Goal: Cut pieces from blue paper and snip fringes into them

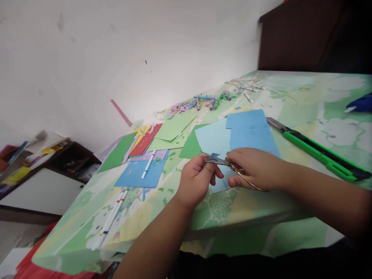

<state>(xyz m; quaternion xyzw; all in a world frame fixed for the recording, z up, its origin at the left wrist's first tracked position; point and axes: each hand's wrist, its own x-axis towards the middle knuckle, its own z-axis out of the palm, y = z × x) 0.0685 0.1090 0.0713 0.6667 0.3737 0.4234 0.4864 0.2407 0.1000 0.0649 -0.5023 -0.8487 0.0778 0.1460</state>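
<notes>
My left hand [196,179] pinches a small blue paper piece [213,158] between thumb and fingers above the near edge of the table [305,112]. My right hand [257,168] is closed round small gold-handled scissors [232,164], whose blades meet the paper piece. Under both hands lie a light blue sheet [213,137] and a darker blue sheet [251,131].
A green utility knife [319,153] lies to the right. Left of my hands are green, red and blue paper sheets [171,131], a white pen [148,164] and thin sticks [112,219] near the edge. Rolled paper bits [203,102] sit by the wall. A dark low shelf [58,162] stands at left.
</notes>
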